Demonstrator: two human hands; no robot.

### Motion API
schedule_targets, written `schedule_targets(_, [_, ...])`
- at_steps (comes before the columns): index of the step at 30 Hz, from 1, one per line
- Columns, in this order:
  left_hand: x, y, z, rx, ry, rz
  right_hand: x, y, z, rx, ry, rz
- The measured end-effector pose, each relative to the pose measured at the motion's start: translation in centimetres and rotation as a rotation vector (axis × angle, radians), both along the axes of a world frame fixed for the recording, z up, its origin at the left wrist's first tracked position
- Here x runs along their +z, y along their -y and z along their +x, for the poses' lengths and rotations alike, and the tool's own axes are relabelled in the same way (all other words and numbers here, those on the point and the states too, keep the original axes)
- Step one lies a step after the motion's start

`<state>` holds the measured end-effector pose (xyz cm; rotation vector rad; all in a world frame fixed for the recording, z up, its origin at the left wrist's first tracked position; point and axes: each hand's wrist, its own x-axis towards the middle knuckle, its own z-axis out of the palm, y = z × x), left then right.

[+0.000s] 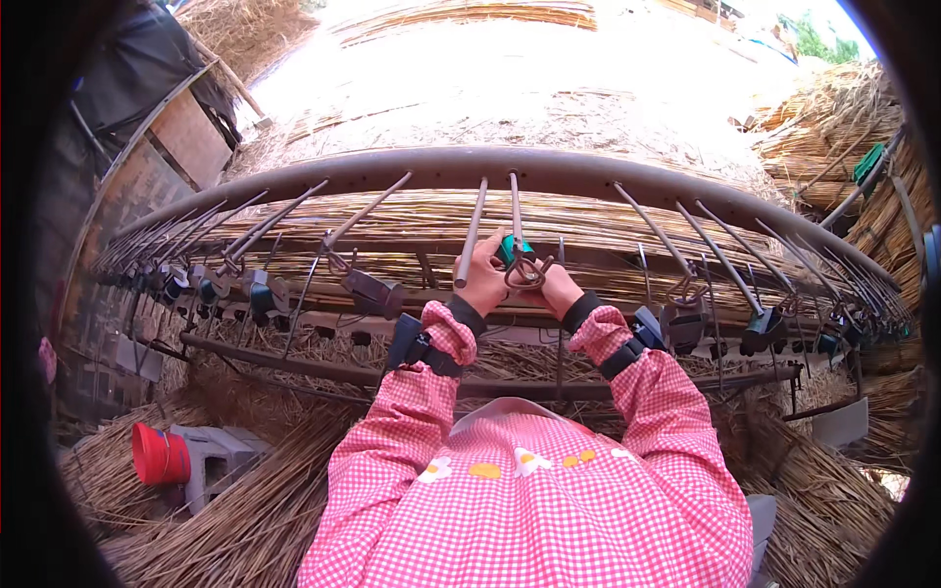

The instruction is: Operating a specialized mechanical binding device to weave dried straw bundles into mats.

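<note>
My left hand (480, 282) and my right hand (560, 292) meet at the middle of a long reed-mat frame. Between them is a small green block (508, 249), partly hidden behind a metal rod (517, 208) that ends in a dark ring (527, 274). The fingers of my left hand are closed at the green block, beside a second rod (472, 233). My right hand is bent in by the ring with its fingers closed; what they grip is mostly hidden. Long straw-coloured reeds (608, 208) lie crosswise behind the rods.
A thick curved pipe (578, 170) carries several rods. Dark weights (372, 292) hang along both sides. A lower bar (284, 358) crosses before me. Reed bundles (245, 500) cover the ground, with a red bucket (160, 454) beside a grey block (218, 461) at left.
</note>
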<state>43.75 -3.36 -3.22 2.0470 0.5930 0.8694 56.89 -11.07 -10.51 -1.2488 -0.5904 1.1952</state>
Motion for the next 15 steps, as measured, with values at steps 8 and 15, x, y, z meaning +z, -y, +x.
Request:
schedule_targets(8, [1.3,2.0,-7.3,0.076,-0.183,0.404,2.1,-3.2,1.9,-0.062,1.484,0.110])
schedule_targets(15, [3.2,6.6,-19.8,-0.430,-0.261,-0.409,-0.9,-8.1,4.1,-0.239,1.492,-0.507])
